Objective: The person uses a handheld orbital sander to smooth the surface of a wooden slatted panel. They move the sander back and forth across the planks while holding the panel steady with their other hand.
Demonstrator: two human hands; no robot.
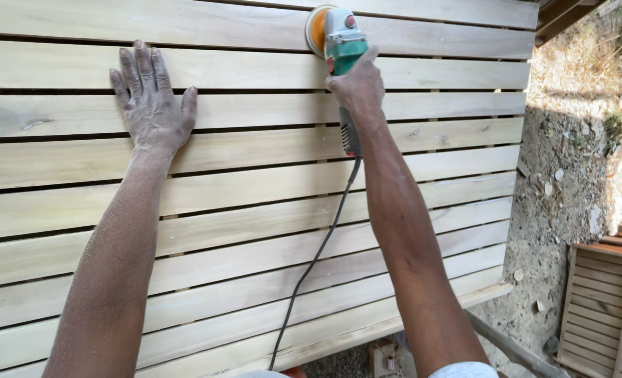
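One slatted wooden panel [255, 210] across left and centre of the frame, roughly eleven pale horizontal slats with dark gaps between. Two bare hands, both dusted with fine sawdust. Left hand [151, 105], upper left: open, fingers spread, palm flat on the slats, holding nothing. Right hand [356, 87], upper centre: closed around the body of one green power sander [340, 42]. One orange sanding disc [316, 29] pressed against a top slat. One black cord [311, 266] trailing down to the lower edge. One smaller slatted piece [605, 308], lower right, on bare ground.
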